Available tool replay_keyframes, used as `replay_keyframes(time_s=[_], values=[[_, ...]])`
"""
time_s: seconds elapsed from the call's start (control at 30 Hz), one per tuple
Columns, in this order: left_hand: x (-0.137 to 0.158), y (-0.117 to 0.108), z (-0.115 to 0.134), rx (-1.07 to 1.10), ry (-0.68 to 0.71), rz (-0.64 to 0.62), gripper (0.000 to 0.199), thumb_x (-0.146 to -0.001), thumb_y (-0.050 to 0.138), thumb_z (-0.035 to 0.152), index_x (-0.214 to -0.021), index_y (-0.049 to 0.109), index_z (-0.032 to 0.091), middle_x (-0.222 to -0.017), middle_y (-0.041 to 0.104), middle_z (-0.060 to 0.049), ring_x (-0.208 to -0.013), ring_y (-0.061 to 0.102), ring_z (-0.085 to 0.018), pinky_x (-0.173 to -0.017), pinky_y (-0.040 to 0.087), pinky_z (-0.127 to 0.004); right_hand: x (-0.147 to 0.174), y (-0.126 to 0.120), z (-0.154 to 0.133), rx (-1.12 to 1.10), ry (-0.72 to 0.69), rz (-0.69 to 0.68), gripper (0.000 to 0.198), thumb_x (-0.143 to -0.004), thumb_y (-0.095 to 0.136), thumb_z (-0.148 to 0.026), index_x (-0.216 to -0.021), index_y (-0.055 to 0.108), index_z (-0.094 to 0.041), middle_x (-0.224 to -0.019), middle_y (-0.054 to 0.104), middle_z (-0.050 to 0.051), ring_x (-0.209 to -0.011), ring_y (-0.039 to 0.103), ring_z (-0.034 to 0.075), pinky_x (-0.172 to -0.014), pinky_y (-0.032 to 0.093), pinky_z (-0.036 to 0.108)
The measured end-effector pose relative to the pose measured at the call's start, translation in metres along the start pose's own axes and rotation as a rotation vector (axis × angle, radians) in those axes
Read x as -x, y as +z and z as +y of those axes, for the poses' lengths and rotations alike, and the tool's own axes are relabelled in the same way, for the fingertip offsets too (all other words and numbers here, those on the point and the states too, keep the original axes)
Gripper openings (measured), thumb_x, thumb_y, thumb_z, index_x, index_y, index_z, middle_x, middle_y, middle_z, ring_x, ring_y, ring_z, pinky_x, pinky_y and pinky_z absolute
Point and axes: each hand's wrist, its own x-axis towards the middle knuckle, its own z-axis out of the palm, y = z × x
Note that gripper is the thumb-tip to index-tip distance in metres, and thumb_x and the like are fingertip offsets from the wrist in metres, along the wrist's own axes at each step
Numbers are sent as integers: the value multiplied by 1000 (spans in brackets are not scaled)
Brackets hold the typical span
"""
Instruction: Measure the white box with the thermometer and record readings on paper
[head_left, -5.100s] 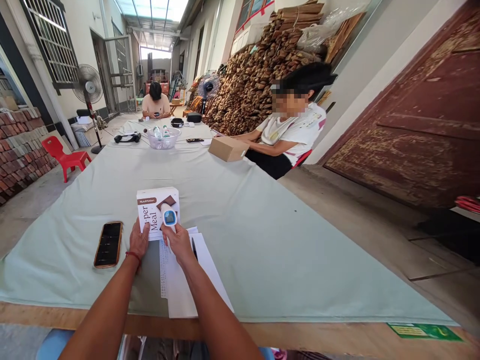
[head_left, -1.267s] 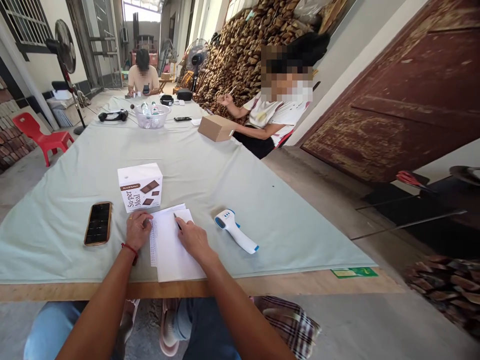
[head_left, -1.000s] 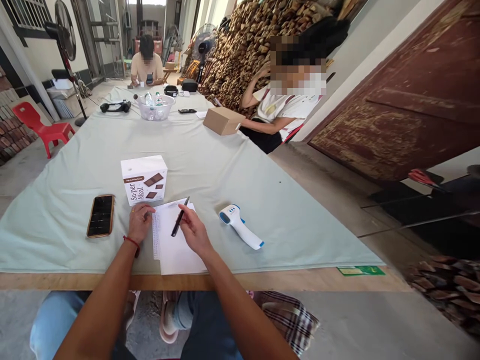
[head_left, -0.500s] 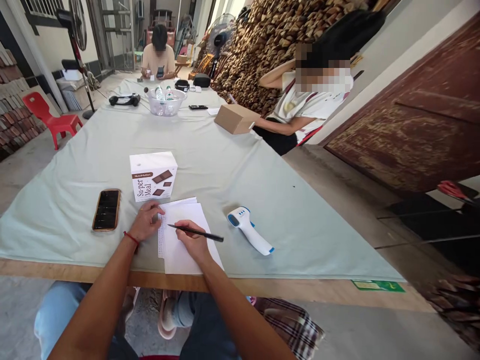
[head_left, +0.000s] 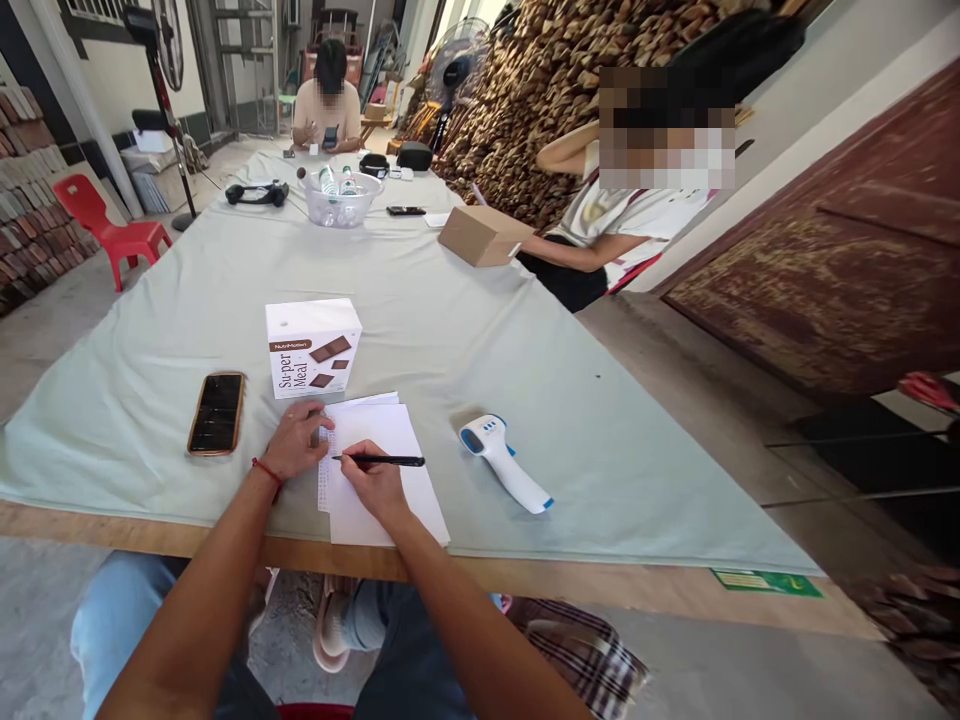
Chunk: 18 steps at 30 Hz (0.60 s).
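My right hand (head_left: pixel 375 482) grips a black pen (head_left: pixel 397 460), its tip at the upper left of the white paper (head_left: pixel 397 515). The pen lies almost level, pointing left. My left hand (head_left: pixel 300 440) rests at the paper's left edge, fingers stretched over a narrow strip with small rows of writing (head_left: pixel 324 490). Just beyond that hand stands a white "Super Meal" box (head_left: pixel 313 350). A phone (head_left: pixel 216 413) with a dark screen is left of my left hand. To the right of the paper lies a white and blue infrared thermometer (head_left: pixel 506 463).
A pale cloth covers the table (head_left: pixel 570 470). Farther back are a clear plastic bowl (head_left: pixel 341 205) with bottles and a cardboard box (head_left: pixel 484 236) touched by a person at the right. Another person (head_left: pixel 328 105) sits at the far end. A red chair (head_left: pixel 112 230) stands left.
My right hand has shifted slightly left on the paper, and the pen has turned closer to level. My left hand stays on the paper's edge. The whole view has moved a little.
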Motion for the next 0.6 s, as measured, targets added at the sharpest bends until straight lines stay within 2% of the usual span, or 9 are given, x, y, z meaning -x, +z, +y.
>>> replay_keyframes(time_s=[0.27, 0.6], values=[[3, -5, -1, 12, -13, -127, 32, -76, 60, 19, -107, 62, 20, -134, 53, -13, -128, 48, -29, -115, 25, -56, -1, 1, 11, 49, -43, -11, 13, -68, 57, -36, -66, 57, -23, -60, 58, -2, -56, 53, 15, -56, 46, 29], [7, -3, 2, 27, -21, -72, 31, -74, 61, 18, -105, 58, 21, -132, 55, -13, -126, 51, -26, -115, 27, -54, -2, 2, 17, 116, -85, -48, 15, -71, 56, -37, -67, 57, -23, -60, 58, -1, -56, 52, 15, -57, 44, 29]])
